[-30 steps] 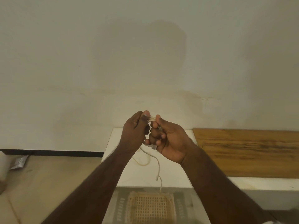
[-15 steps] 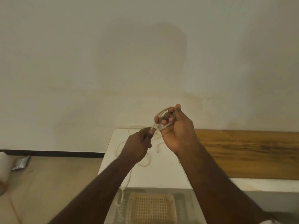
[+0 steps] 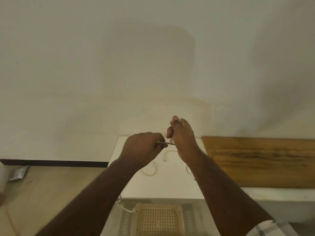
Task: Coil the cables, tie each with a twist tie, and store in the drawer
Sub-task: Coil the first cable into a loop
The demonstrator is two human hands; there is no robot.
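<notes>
A silver packet (image 3: 19,172) lies on the floor at far left. The left hand (image 3: 142,149) pinches a cream cable (image 3: 166,143) with curled fingers; slack loops on the white cabinet top (image 3: 163,186) below. The right hand (image 3: 182,133), just beside and higher, grips the gathered coil. A wooden board (image 3: 260,160) lies to the right.

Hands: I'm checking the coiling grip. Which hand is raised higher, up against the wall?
The right hand. It is lifted above the white table with the cable bunched in its fingers, while the left hand sits lower, pinching the strand stretched between them.
</notes>
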